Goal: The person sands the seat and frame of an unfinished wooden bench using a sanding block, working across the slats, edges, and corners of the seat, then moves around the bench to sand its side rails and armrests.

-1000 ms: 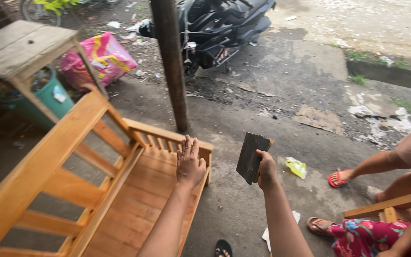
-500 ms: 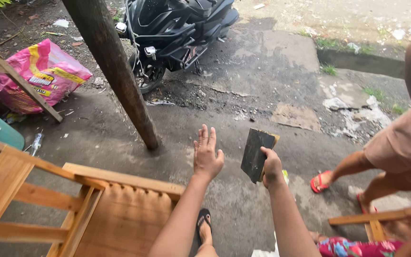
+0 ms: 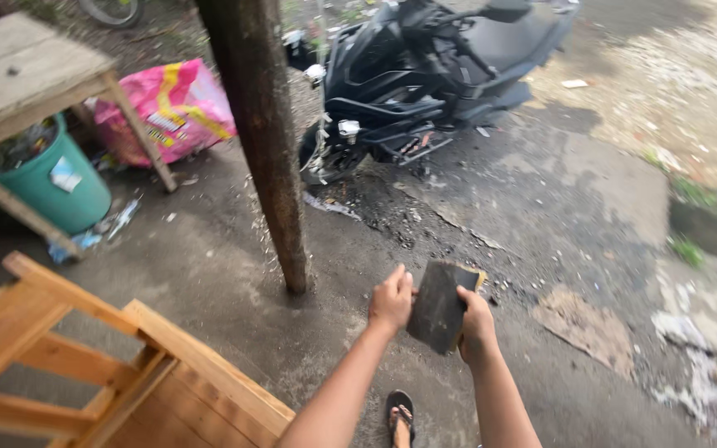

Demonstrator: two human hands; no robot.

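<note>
Head | both hands (image 3: 392,300) grip dark flat rectangular block (image 3: 437,305) | rough concrete

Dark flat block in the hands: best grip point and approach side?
Take the dark block by its two long edges, coming from either side. It stands nearly upright as a thin slab, broad dark face toward the camera. The right hand already clasps its right edge; the left hand meets the left edge.

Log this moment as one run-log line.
left hand: touching dark block | right hand: holding dark block | nearby: wooden post, wooden bench, motorcycle
</note>
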